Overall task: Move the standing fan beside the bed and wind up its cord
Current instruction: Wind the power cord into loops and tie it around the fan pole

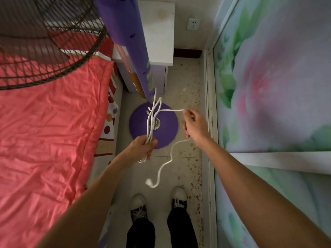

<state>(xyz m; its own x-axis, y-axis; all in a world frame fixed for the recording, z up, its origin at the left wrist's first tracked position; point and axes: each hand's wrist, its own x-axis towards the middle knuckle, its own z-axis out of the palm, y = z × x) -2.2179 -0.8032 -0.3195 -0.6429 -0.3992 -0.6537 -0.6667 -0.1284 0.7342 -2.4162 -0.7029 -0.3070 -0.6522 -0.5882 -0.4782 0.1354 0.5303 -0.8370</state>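
The purple standing fan stands on the floor beside the bed [44,131], with its round base [164,126] ahead of my feet, its pole [125,42] rising toward me and its dark wire cage [44,42] at the upper left. The white cord [152,120] comes out near the pole's foot. My left hand [143,145] is shut on a bundle of several cord loops above the base. My right hand [195,126] is closed on a taut strand pulled out to the right. The loose end with the white plug [149,182] dangles below, above the floor.
A white bedside cabinet [159,33] stands behind the fan, with a wall socket [193,24] beyond it. A sliding door with a flower print [277,86] lines the right side of the narrow stained floor strip [188,86]. My two shoes [157,203] are below.
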